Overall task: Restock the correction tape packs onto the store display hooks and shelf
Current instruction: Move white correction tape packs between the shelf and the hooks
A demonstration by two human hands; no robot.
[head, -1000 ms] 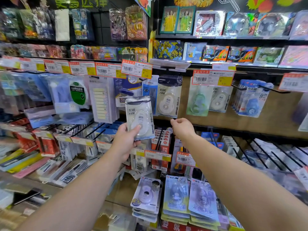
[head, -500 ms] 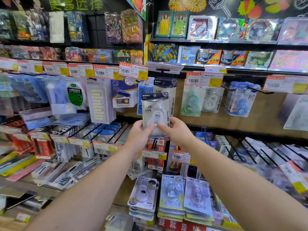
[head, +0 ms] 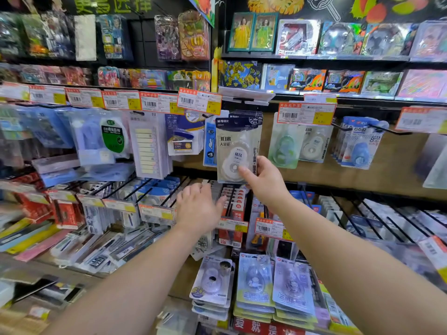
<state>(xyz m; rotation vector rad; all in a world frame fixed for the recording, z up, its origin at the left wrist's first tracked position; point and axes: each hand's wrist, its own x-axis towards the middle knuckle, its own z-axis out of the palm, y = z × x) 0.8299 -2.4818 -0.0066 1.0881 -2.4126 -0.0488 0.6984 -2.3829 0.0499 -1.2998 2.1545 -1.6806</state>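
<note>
A white correction tape pack (head: 235, 151) with a dark header hangs upright at the middle display hook, in front of identical packs behind it. My right hand (head: 262, 176) pinches its lower right corner, thumb across the front. My left hand (head: 197, 206) hovers lower left of the pack with fingers spread and nothing in it. More correction tape packs (head: 301, 143) hang on the hook to the right. Stacks of blister-packed tapes (head: 256, 285) lie on the shelf below.
Blue tape packs (head: 360, 147) hang on a black hook at the right. Sticky-note packs (head: 150, 146) and a green-labelled tape (head: 112, 139) hang at the left. Orange price tags (head: 199, 101) line the rail above. Black wire hooks (head: 169, 194) jut out under my left hand.
My left hand let go of the pack and dropped down and left. My right hand alone now holds the pack, which rose up to the hook in front of the hanging ones.
</note>
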